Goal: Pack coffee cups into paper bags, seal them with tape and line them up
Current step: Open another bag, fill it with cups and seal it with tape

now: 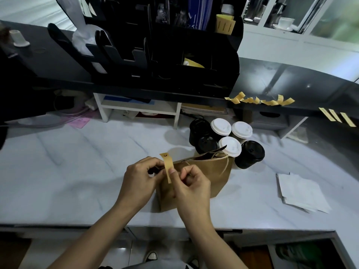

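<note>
We pinch tape strip (167,167) in right hand (189,188); left hand (138,178) grips paper bag (211,177) mouth. Risk: strip folds onto itself, seal fails.

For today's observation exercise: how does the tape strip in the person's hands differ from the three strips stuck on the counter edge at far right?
The held tape strip stands nearly upright, pinched by the right hand above the paper bag; the three stuck strips hang slanted from the counter edge, untouched. The held one shows a small dark mark; the three look plain. All are tan, narrow strips.

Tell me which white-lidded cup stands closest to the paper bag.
The front white-lidded cup, just behind the bag; the other two stand farther back.
</note>
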A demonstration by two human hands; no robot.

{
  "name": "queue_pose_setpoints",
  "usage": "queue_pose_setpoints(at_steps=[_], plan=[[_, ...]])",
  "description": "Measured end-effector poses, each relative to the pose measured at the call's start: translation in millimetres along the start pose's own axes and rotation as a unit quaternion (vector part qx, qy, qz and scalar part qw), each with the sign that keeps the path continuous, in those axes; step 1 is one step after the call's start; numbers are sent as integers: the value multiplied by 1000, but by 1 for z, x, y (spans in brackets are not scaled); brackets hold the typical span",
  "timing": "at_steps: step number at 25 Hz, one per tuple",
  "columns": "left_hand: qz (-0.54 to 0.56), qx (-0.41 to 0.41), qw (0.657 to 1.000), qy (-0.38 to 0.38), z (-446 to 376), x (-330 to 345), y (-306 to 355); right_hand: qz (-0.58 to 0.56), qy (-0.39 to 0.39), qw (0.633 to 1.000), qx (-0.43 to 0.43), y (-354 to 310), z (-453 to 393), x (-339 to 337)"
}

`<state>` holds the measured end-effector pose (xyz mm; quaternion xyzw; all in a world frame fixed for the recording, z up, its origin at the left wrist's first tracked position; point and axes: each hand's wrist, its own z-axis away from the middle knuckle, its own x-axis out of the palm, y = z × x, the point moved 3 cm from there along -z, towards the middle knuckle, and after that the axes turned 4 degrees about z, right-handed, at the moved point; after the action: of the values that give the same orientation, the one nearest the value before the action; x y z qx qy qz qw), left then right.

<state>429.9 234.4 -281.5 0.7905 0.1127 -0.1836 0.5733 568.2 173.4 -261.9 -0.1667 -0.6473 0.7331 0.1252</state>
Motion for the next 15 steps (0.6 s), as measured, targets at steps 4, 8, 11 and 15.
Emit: queue_pose_setpoints(at_steps=[4, 8, 11, 15], plan=[[-8, -2, 1000, 0, -2, 0, -2, 9, -15, 1000, -13, 11, 2, 3], [10, 24, 1000, 2, -3, -2, 3, -41, 18, 998, 49, 17, -12, 1], [20, 27, 999, 2, -4, -3, 2, -52, 10, 997, 54, 17, -16, 3], [15, 8, 1000, 2, -3, -5, 0, -8, 2, 999, 51, 17, -21, 3]])
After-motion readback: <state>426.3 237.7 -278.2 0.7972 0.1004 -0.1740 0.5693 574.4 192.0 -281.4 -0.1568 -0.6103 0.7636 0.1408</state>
